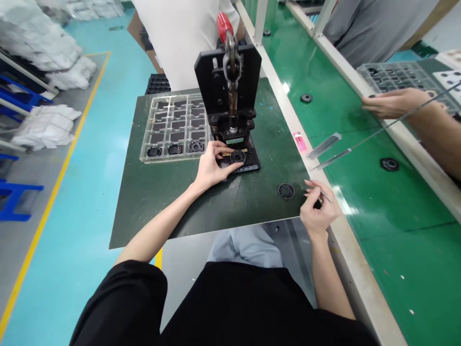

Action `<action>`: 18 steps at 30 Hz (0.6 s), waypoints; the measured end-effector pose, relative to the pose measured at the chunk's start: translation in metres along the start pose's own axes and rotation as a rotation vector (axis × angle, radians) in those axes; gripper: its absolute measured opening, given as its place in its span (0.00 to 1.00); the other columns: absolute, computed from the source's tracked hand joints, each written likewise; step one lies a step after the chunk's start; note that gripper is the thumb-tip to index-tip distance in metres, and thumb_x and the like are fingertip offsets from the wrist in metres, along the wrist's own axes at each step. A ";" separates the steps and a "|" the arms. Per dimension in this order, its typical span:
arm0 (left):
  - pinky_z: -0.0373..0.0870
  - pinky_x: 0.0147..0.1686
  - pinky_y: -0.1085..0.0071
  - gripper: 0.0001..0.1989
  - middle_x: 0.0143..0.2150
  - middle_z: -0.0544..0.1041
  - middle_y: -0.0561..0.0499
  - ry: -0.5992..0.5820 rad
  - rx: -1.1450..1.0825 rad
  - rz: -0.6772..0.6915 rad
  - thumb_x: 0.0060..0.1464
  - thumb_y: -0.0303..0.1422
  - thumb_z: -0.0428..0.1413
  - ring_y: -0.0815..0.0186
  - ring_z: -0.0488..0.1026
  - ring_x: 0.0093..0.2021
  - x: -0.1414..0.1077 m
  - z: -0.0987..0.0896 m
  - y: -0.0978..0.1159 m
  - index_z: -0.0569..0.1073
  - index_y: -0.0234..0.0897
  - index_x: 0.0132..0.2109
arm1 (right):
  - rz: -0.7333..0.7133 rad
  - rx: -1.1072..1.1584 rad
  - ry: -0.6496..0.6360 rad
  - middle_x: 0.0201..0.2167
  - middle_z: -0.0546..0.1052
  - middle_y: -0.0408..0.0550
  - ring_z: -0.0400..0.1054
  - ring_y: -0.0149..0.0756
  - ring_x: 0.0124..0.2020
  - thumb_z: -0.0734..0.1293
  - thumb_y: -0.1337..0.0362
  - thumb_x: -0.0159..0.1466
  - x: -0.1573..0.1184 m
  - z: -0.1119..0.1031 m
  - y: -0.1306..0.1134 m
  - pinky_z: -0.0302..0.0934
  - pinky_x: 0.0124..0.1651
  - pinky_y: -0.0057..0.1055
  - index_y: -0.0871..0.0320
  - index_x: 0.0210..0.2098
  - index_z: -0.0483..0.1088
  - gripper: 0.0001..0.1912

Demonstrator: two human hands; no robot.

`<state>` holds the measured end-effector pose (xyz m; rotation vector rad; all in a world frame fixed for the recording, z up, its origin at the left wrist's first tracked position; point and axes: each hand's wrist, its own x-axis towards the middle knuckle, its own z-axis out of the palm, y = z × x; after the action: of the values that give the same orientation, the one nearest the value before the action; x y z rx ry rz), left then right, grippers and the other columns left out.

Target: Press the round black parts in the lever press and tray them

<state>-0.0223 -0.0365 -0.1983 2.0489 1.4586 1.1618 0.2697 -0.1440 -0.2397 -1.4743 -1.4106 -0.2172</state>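
At the base of a black hand press [228, 86] with a red-tipped lever, my left hand [212, 168] grips a round black part [237, 156] between thumb and fingers. The part lies under the press head, on the press base [254, 161]. My right hand [320, 206] is closed around a thin silver stick-like tool [326, 195], at the right edge of the dark board. Its exact kind is hidden by the fingers. Left of that hand, another round black part [286, 191] lies flat on the board.
A clear compartment tray [143, 153] with black parts stands left of the press on the dark board [144, 206]. Thin grey sticks [324, 146] and a pink item [299, 142] lie by the green belt [360, 192]. Another person's hand [396, 103] reaches over the belt's far side.
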 end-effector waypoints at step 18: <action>0.79 0.44 0.63 0.27 0.49 0.84 0.45 -0.061 -0.113 -0.025 0.48 0.40 0.72 0.60 0.82 0.45 0.002 -0.008 -0.003 0.65 0.41 0.47 | 0.046 -0.016 -0.014 0.37 0.83 0.53 0.77 0.35 0.29 0.59 0.60 0.74 0.000 0.000 0.000 0.75 0.34 0.34 0.60 0.44 0.76 0.15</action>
<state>-0.0306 -0.0345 -0.1950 1.9664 1.3547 1.1353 0.2697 -0.1434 -0.2394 -1.5228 -1.3879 -0.1902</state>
